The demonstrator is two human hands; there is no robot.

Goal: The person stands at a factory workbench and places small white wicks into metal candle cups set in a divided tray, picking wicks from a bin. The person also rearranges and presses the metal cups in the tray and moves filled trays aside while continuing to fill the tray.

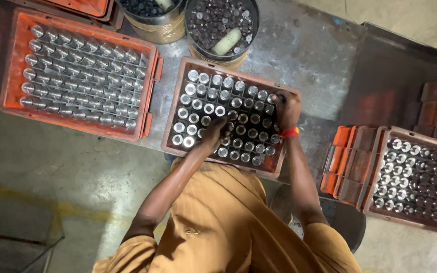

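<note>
I see the left hand (217,132) lying over the middle rows of the orange crate (175,117), fingers curled down among the upright metal cylinders (198,104); I cannot tell whether they are clamped on one or only touching the tops. The right hand (285,107) sits at the crate's far right edge, fingers bunched together on the cylinders there, and again I cannot make out a firm grip; a red band (290,132) rings that wrist. The crate rests on a grey worn table (304,50), its cells nearly all filled with cylinders standing on end. Just beyond it stand two round buckets (222,30) of small dark metal pieces, each with a pale stick lying in it. To the left a second orange crate (11,60) holds cylinders lying in rows. Well to the right, a third crate (416,177) of upright cylinders sits beside stacked empty orange crates (345,162).
</note>
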